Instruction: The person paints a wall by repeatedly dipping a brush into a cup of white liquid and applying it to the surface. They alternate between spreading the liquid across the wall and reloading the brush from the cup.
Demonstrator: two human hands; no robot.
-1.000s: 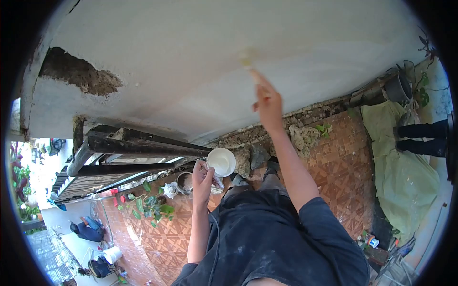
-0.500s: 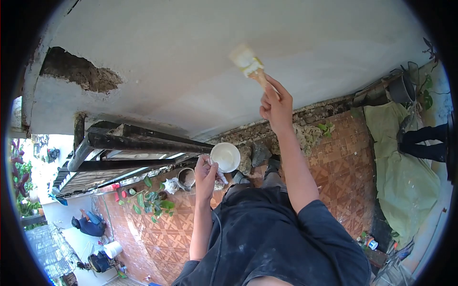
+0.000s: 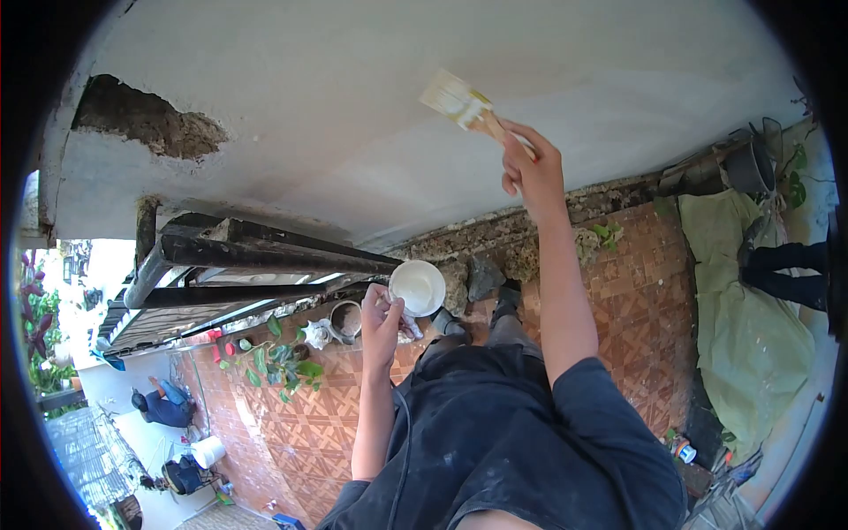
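Observation:
My right hand (image 3: pixel 536 168) is closed round the wooden handle of a paintbrush (image 3: pixel 459 99). The brush's wide bristles, coated in pale paint, lie against or close to the white wall (image 3: pixel 336 115); a gap cannot be made out. Lower down, my left hand (image 3: pixel 382 322) grips the rim of a small white container (image 3: pixel 417 288) with pale liquid inside. Near that container runs the end of a dark metal frame (image 3: pixel 274 259). A hole with rough edges (image 3: pixel 146 119) shows in the wall at the left.
Stones (image 3: pixel 484 277) and a round pot (image 3: pixel 346 320) stand along the wall's foot, with a leafy plant (image 3: pixel 284 367) nearby. A green sheet (image 3: pixel 751 336) covers floor at the right, beside a person's dark-clothed legs (image 3: pixel 791 269). Another person (image 3: pixel 166 405) sits at the lower left.
My right hand has moved right and slightly down with the brush, which is now tilted more to the left. My left hand and the container have barely moved.

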